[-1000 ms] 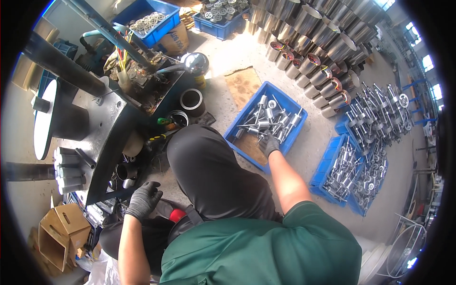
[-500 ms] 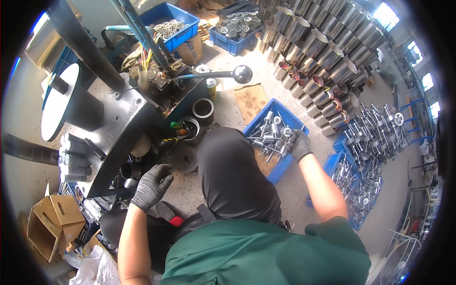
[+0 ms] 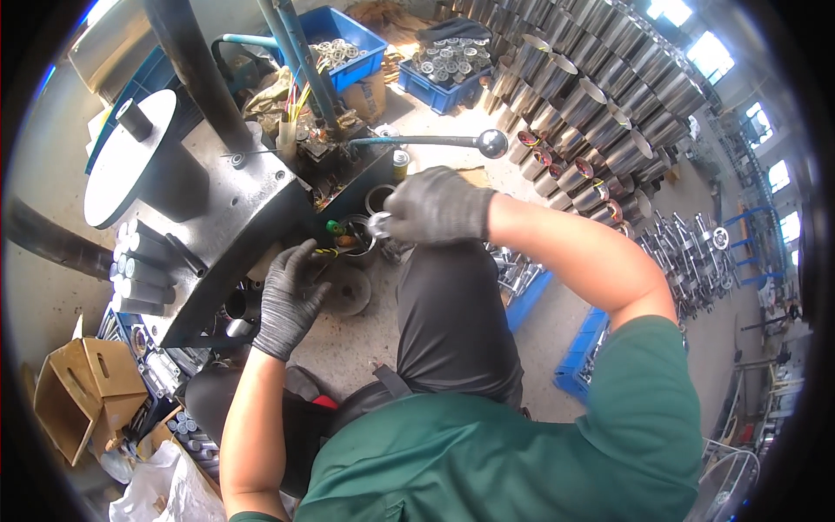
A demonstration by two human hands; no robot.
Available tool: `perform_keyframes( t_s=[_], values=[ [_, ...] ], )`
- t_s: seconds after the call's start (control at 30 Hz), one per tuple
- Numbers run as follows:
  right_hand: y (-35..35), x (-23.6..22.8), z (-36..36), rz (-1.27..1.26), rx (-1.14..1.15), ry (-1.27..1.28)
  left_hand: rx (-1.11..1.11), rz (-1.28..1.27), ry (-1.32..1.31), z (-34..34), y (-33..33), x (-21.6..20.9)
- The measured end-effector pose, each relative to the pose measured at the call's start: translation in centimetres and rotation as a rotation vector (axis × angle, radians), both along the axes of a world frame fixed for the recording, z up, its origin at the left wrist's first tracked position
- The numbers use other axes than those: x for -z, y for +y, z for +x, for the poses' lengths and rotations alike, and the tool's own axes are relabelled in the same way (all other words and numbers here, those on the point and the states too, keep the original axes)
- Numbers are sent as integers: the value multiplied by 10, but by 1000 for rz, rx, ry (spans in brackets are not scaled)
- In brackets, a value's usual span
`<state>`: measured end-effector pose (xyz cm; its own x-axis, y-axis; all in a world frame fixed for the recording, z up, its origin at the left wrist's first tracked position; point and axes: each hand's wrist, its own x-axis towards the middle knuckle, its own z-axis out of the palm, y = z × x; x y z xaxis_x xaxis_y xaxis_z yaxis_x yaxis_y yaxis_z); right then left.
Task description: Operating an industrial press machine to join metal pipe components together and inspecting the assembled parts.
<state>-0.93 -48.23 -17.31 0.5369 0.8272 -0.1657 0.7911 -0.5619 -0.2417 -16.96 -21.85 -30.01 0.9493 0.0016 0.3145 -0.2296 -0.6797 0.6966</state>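
Observation:
My right hand [image 3: 439, 206], in a grey glove and slightly blurred, is closed round a shiny round metal part [image 3: 378, 225] above my knee. Its fingers hide the rest of the part. My left hand [image 3: 291, 300], gloved too, has its fingers apart and holds nothing. It hovers by the bench edge, close to a yellow-and-black handle [image 3: 324, 252] and a grey disc [image 3: 348, 291]. Between the hands stands a can [image 3: 361, 257] with green- and orange-handled tools. Behind my right forearm, a blue bin [image 3: 528, 302] of metal shafted parts is mostly covered.
At left is a metal bench [image 3: 243, 196] with a large white disc [image 3: 130, 161] and stacked grey cylinders [image 3: 143, 274]. A lever with a black ball knob [image 3: 492, 143] juts across ahead. Steel tubes [image 3: 583, 100] are stacked at far right. A cardboard box [image 3: 96, 387] lies lower left.
My right hand has come from the blue bin leftward to above my knee, bringing a metal part. My left hand has shifted slightly right and up, fingers spread. The view has turned a little.

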Motion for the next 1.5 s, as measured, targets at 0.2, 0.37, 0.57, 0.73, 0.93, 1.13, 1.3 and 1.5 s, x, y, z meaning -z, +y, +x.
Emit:
perform_keyframes(
  t_s=[0.2,0.37,0.57,0.73,0.93,1.13,1.3,1.5],
  values=[
    [58,-16,-10,449,-212,343,-4,-367,34,-18,1,-4],
    [-49,74,68,297,137,887,-143,-819,174,-42,10,-16],
    [-201,286,62,-559,537,279,-273,-920,195,-53,22,-28],
    [-214,376,6,-511,660,-118,-352,-1126,276,-56,29,-26],
    [-222,363,8,-481,681,190,-410,-1277,262,-56,34,-25],
    [-274,357,-7,-266,206,-97,-337,-1577,218,-60,45,-32],
    [-217,233,57,-213,226,29,-212,-1751,190,-59,47,-41],
    [-21,66,39,56,132,-111,-199,-1766,95,-57,42,-51]
  ],
)
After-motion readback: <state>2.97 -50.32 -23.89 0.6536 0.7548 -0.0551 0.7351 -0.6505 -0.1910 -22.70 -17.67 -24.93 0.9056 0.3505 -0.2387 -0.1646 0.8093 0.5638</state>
